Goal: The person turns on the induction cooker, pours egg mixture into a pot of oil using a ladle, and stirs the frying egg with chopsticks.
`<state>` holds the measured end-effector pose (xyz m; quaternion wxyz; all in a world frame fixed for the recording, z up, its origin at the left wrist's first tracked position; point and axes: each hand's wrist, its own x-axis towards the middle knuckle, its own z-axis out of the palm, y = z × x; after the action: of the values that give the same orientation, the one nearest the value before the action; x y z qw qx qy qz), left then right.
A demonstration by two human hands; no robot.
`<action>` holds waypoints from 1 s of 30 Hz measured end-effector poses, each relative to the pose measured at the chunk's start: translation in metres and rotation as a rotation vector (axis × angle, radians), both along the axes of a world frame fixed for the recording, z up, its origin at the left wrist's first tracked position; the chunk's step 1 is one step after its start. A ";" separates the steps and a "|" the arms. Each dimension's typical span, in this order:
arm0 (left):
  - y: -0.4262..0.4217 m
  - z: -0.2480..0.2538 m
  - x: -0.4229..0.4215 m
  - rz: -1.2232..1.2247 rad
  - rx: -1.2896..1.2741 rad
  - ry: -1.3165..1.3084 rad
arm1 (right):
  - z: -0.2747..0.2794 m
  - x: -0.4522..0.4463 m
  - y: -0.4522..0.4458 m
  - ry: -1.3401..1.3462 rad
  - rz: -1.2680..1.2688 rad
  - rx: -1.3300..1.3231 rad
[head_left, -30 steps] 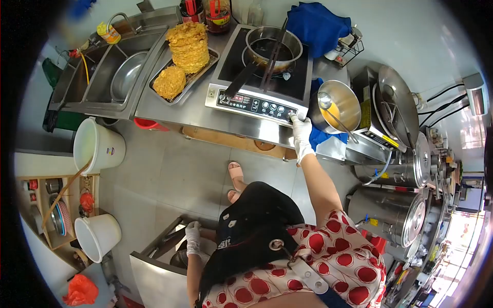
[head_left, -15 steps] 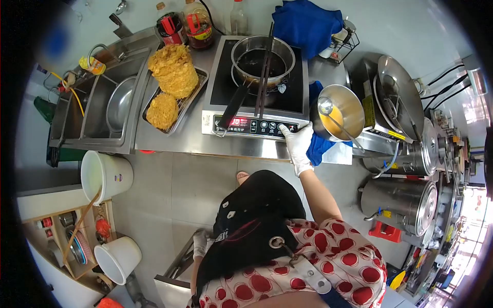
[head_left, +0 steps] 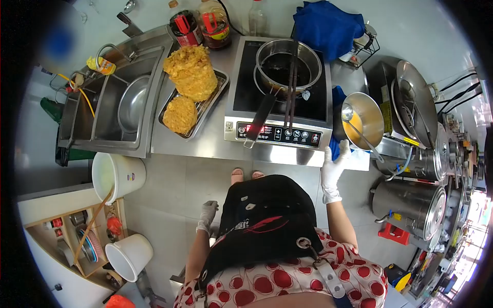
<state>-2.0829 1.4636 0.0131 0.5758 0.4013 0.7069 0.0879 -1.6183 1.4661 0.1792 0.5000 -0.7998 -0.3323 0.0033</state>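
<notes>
My right hand [head_left: 333,169], in a white glove, is raised at the counter's front edge with thumb and fingers apart, holding nothing. It is just below the steel bowl [head_left: 374,123] of yellow liquid, where a ladle [head_left: 364,134] leans. My gloved left hand [head_left: 207,214] hangs low beside the black apron, fingers loosely bent, nothing visible in it. On the induction cooker [head_left: 244,97] stands a pot [head_left: 314,66] of dark liquid. Long chopsticks [head_left: 293,92] lie across it. Golden fried patties [head_left: 192,77] are stacked on a rack tray [head_left: 213,106] to the left.
A sink [head_left: 110,110] is at the far left. Bottles [head_left: 213,28] and a blue cloth [head_left: 328,28] line the back wall. Woks [head_left: 418,92] and large steel pots [head_left: 405,205] stand right. White buckets [head_left: 128,177] and an open shelf [head_left: 77,241] are at lower left.
My right hand has left the cooker's control panel and drawn back to the right. My left hand has come up from the open drawer at lower left. The view has shifted.
</notes>
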 end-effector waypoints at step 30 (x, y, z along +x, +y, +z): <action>0.185 0.101 0.014 -0.481 0.374 -0.136 | 0.016 -0.145 0.005 0.520 -0.070 -0.051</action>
<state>-2.0694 1.6484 0.1137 0.5422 0.6493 0.5230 0.1043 -1.7636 1.4714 0.1956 0.5483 -0.7953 -0.1645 0.1998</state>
